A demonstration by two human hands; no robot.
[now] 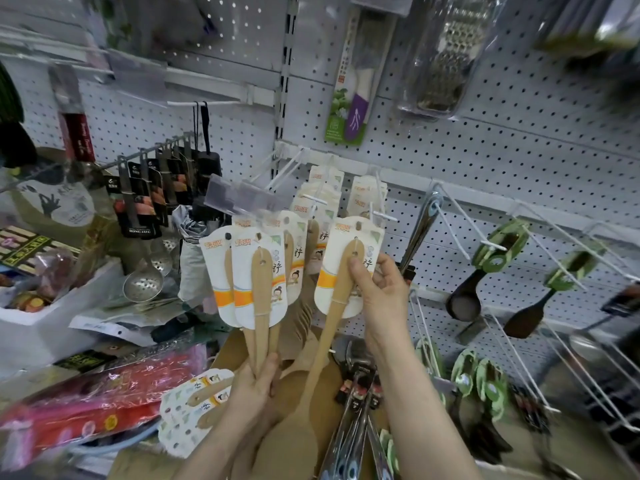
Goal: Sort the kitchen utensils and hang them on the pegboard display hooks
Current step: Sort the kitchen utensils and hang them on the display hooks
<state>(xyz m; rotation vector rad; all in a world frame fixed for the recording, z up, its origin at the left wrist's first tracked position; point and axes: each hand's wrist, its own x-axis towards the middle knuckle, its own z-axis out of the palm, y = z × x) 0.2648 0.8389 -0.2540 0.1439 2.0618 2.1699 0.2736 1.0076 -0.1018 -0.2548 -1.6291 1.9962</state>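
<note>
My left hand [255, 382] grips a bunch of wooden spatulas [260, 299] by their handles, card labels pointing up. My right hand [379, 289] pinches the top of a single wooden spatula [341, 282] with a white and orange card, held up just below a white pegboard hook [381, 216]. More of the same carded spatulas [325, 199] hang on the hooks behind it. Further carded spatulas [197, 407] lie in a brown cardboard box [239, 344] below my hands.
The white pegboard [485, 140] fills the wall. Black-carded steel skimmers [145, 202] hang at left, dark ladles with green cards [491, 261] on hooks at right, a grater [446, 57] and a knife pack [349, 98] above. Red packages [97, 403] lie lower left; steel utensils [356, 427] stand at bottom centre.
</note>
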